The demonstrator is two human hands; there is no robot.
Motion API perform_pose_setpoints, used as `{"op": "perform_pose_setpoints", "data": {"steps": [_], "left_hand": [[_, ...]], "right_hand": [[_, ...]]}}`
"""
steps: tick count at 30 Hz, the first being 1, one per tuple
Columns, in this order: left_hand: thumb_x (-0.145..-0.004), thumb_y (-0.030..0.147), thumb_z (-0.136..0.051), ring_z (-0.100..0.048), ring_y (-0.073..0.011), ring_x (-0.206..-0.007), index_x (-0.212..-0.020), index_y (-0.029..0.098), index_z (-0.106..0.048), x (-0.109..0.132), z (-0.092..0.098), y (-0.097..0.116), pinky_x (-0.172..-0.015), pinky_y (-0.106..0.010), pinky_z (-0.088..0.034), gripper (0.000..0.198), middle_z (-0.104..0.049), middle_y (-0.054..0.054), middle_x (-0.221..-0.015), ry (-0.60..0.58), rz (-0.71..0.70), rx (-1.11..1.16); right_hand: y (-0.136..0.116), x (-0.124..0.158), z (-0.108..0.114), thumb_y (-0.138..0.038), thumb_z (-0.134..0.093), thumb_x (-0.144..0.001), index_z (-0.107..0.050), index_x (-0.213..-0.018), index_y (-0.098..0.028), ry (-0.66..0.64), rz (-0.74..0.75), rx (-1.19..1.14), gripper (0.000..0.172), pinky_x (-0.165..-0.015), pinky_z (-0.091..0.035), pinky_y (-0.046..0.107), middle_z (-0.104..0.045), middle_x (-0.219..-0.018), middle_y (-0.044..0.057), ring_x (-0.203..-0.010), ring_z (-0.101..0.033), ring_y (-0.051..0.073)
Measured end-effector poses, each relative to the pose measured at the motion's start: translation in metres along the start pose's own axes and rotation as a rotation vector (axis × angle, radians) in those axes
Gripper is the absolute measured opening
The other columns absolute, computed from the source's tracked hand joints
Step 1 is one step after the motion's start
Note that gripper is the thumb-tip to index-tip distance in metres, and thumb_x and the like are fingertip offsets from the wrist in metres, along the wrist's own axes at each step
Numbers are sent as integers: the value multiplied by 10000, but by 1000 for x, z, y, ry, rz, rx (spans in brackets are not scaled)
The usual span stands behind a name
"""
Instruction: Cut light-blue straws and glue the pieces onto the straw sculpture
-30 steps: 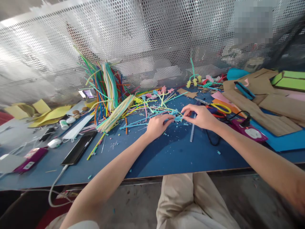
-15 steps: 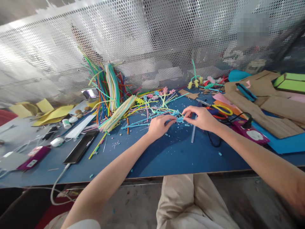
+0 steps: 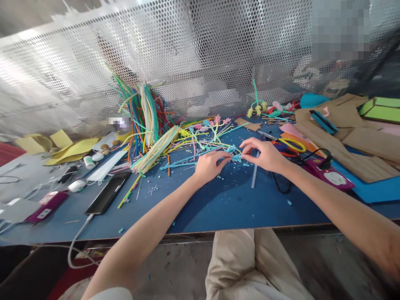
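Head view puts your two hands together at the middle of the blue bench (image 3: 218, 204), both on one light-blue frilled stem (image 3: 235, 157). Your left hand (image 3: 208, 166) lies low over the bench top, its thumb and forefinger pinched narrow on the stem's near side. Your right hand (image 3: 265, 155) comes in from the other side, its fingers closed on the frilled end, the remaining fingers curled. The stem sits just above the bench between the two hands, at the near edge of a loose scatter of coloured stems (image 3: 203, 139). Small cut scraps lie on the bench around your hands.

Just beside your right hand a clear stick (image 3: 254, 175) lies flat, and beyond it are yellow-handled scissors (image 3: 289, 144). A tall bundle of stems (image 3: 146, 121) leans against the perforated metal screen (image 3: 187, 54) to the left. A black phone (image 3: 108, 192) lies well apart on the left, cardboard sheets (image 3: 340, 133) on the right.
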State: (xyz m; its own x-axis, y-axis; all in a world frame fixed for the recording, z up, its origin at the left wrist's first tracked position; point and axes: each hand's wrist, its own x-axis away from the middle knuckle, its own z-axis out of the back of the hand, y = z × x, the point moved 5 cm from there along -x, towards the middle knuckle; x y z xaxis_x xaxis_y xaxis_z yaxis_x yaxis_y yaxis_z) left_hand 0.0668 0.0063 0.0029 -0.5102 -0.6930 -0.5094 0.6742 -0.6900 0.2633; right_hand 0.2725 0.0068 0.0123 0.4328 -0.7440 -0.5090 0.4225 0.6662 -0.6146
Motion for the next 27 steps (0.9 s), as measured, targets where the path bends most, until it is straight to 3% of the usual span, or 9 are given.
{"op": "perform_pose_setpoints", "data": {"steps": [8,27], "left_hand": [[-982,394,-573,-673,-122,-726,-1042,286,-746,0,1,0,-666,-237,-489,213,-771,10,-981,15,12,-3],[-983,416,-565,-618,-97,-629,-1033,273,-743,0,3,0,-664,-235,-481,234,-772,13,-981,35,28,5]], "right_hand": [[4,0,-3,-340,-667,-870,-544,-1148,-259,9,-28,-86,315,-851,-584,379,-746,-901,20,-822,-716,190],[1,1,0,-304,-648,-879,-562,-1107,-250,53,25,-23,249,-836,-553,361,-735,-887,12,-825,-699,187]]}}
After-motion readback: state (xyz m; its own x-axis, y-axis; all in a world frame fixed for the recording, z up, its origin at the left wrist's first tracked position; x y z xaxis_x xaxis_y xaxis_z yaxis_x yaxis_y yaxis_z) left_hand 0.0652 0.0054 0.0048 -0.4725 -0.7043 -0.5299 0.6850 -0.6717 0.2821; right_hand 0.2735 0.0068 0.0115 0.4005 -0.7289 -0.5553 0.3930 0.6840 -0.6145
